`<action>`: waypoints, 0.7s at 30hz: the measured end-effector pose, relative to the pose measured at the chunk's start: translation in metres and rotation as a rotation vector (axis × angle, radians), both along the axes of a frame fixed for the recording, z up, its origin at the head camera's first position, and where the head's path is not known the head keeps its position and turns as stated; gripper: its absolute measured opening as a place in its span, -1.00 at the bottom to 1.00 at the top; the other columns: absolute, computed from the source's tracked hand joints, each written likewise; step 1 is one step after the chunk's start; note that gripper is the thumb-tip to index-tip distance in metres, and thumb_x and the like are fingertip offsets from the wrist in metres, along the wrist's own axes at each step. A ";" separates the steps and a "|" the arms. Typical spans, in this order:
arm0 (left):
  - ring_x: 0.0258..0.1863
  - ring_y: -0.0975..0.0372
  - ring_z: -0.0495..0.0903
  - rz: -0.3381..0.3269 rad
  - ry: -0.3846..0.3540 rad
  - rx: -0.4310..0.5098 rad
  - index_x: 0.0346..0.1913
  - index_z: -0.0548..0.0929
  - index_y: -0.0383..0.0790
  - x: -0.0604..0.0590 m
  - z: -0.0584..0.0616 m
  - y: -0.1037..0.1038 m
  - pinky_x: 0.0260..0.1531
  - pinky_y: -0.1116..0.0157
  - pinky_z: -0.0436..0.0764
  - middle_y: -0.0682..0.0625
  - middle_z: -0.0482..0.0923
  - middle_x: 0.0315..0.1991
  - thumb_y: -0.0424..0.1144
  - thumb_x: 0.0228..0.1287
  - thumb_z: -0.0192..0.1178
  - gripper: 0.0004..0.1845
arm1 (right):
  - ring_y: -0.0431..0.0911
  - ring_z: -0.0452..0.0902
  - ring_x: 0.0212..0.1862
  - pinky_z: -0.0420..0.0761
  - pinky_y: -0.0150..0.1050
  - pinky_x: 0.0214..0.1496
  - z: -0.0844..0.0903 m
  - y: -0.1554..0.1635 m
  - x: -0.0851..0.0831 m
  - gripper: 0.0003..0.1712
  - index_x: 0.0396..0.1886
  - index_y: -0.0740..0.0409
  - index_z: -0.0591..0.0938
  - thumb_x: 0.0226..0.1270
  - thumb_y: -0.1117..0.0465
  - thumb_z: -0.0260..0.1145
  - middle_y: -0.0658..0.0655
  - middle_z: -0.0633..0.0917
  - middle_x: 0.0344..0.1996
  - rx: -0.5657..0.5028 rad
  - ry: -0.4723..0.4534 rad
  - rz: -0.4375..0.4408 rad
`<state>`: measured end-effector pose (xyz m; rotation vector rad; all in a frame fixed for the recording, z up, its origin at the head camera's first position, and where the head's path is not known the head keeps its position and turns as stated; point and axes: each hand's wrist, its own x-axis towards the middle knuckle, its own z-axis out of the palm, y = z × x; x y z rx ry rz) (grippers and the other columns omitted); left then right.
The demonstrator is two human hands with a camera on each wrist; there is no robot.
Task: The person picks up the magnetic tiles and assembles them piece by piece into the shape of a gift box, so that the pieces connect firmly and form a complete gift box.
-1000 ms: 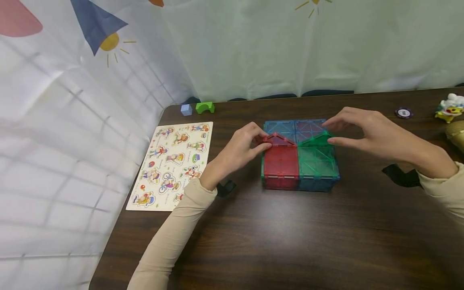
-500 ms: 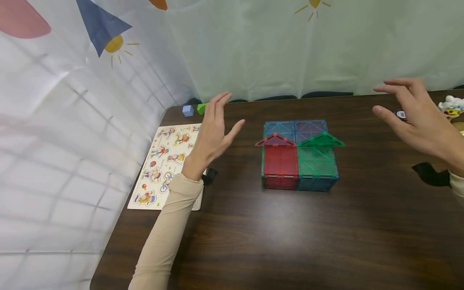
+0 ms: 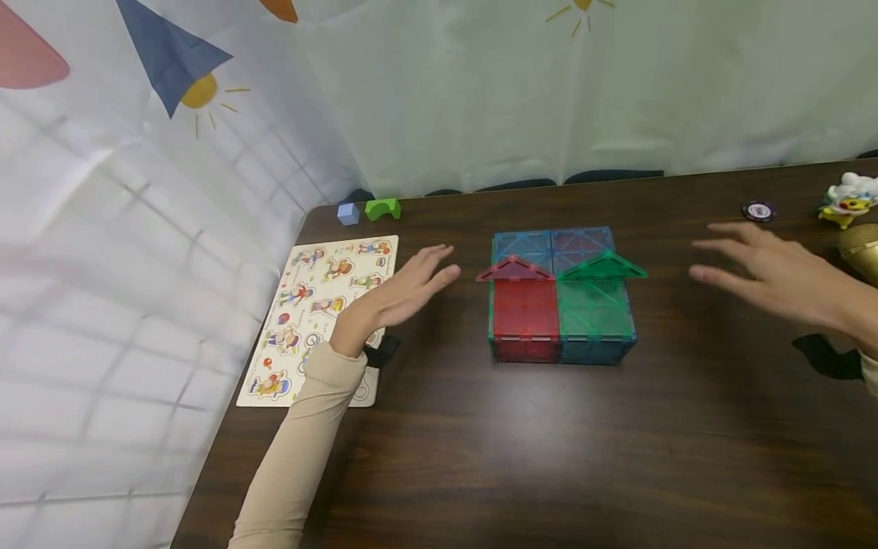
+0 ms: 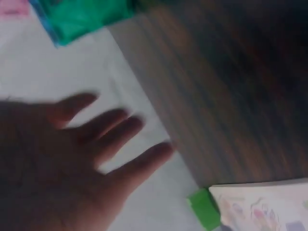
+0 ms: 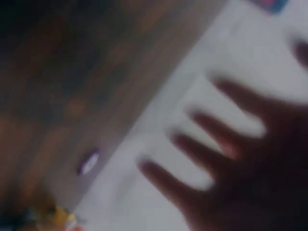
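A box of see-through magnetic tiles [image 3: 527, 309] stands on the dark wooden table, with red and green squares toward the front and blue and purple ones behind. A red triangle tile [image 3: 516, 268] and a green triangle tile [image 3: 602, 267] stand side by side across its top. My left hand [image 3: 394, 293] hovers to the left of the box, fingers extended and holding nothing. To the right of the box my right hand [image 3: 782, 274] is raised, its fingers spread and nothing in them. In the right wrist view that hand is blurred.
A wooden picture puzzle board [image 3: 291, 301] lies at the left, partly behind my left arm. Beyond it sit a light blue cube [image 3: 347, 214] and a green arch block [image 3: 382, 208]. At the far right are a poker chip [image 3: 758, 211], a small figurine [image 3: 849, 200] and a gold object [image 3: 860, 248].
Both hands have let go of the triangle tiles and drawn apart, left and right of the box. Since half a second ago they have come down somewhat. The triangles stay standing.
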<state>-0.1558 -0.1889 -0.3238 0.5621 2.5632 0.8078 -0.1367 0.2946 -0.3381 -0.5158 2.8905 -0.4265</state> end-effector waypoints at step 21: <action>0.66 0.02 -0.02 -0.234 0.034 -0.234 0.69 -0.11 -0.33 0.027 -0.029 0.051 0.52 0.02 0.28 -0.18 -0.10 0.69 0.33 0.36 0.28 0.19 | 0.50 0.18 0.49 0.15 0.49 0.43 -0.025 -0.077 0.032 0.07 0.46 0.59 0.33 0.42 -0.26 0.38 0.61 0.28 0.47 -0.030 -0.044 0.251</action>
